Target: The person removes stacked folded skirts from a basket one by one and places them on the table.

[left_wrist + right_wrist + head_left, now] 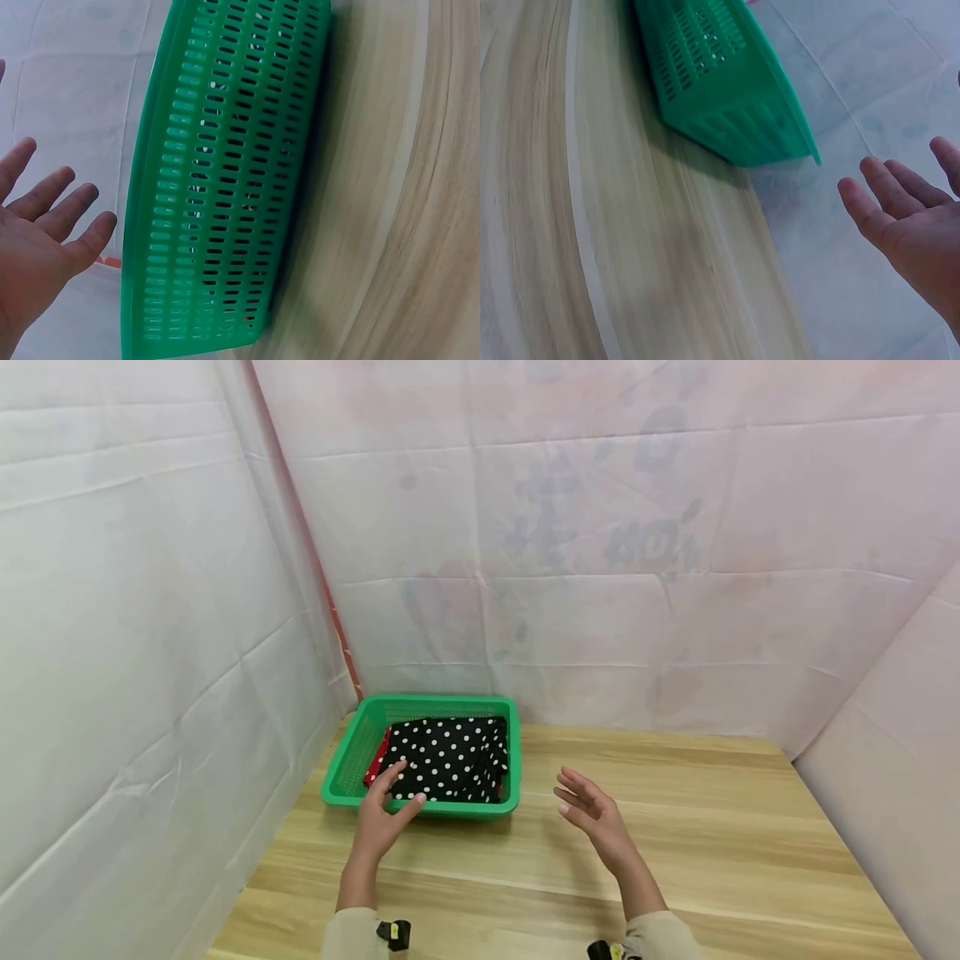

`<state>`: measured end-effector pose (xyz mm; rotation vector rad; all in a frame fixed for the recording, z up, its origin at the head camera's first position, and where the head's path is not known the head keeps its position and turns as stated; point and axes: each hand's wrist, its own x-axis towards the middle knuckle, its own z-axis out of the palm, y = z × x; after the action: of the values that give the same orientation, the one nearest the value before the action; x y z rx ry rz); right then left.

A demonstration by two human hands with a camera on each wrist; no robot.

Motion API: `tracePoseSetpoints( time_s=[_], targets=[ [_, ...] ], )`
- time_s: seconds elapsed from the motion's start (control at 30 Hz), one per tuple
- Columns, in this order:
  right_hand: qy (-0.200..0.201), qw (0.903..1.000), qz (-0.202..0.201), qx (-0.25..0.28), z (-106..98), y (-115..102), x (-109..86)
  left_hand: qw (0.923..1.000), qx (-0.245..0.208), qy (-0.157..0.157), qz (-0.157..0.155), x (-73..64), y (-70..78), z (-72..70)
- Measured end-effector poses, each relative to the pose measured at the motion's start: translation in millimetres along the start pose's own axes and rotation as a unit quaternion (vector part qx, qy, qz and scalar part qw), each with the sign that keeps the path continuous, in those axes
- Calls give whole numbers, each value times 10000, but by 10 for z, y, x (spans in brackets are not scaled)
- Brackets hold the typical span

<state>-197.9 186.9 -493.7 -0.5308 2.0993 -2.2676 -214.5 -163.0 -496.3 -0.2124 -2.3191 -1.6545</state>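
Note:
A green plastic basket (347,768) stands at the back left of the wooden table. Inside it lies a black cloth with white dots (442,756), and a bit of red cloth (378,756) shows at its left. My left hand (381,818) is over the basket's near rim with fingers spread, holding nothing. In the left wrist view that hand (45,232) appears beside the slotted basket wall (225,172). To the right of the basket, my right hand (596,817) hovers above the table with fingers extended and palm turned inward. The right wrist view shows it (915,217) apart from the basket.
The wooden tabletop (675,802) stretches right and forward of the basket. White sheeting hangs as a back wall (600,610), a left wall (150,652) close by the basket, and a right wall (892,760).

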Motion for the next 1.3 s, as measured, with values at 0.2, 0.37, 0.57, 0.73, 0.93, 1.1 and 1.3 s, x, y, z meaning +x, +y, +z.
tracePoseSetpoints(
  time_s=[0.2, 0.37, 0.57, 0.73, 0.93, 1.1, 1.3],
  targets=[
    [-120, 9996, 155, 189, 140, -10, 171, 9999, 125, -2, -22, 30, 241, -101],
    [-143, 9991, 250, 298, 252, -15, 311, 9999, 115, 60, 46, 117, 77, -168],
    [-160, 9981, 416, 435, 347, 28, 440, 9997, 140, 134, -136, 202, -81, -209],
    [-253, 9949, 790, 567, 414, 20, 572, 9989, 81, 75, -462, 296, -132, -223],
    [-259, 9944, 1007, 202, 513, 8, 722, 9987, 77, -8, -513, 418, -159, -219],
    [-30, 9950, 972, -247, 644, 81, 812, 9974, 227, -10, -690, 482, -195, -216],
    [266, 9875, 1320, -813, 864, 111, 924, 9926, 665, 105, -1010, 576, -245, -200]
  ],
)
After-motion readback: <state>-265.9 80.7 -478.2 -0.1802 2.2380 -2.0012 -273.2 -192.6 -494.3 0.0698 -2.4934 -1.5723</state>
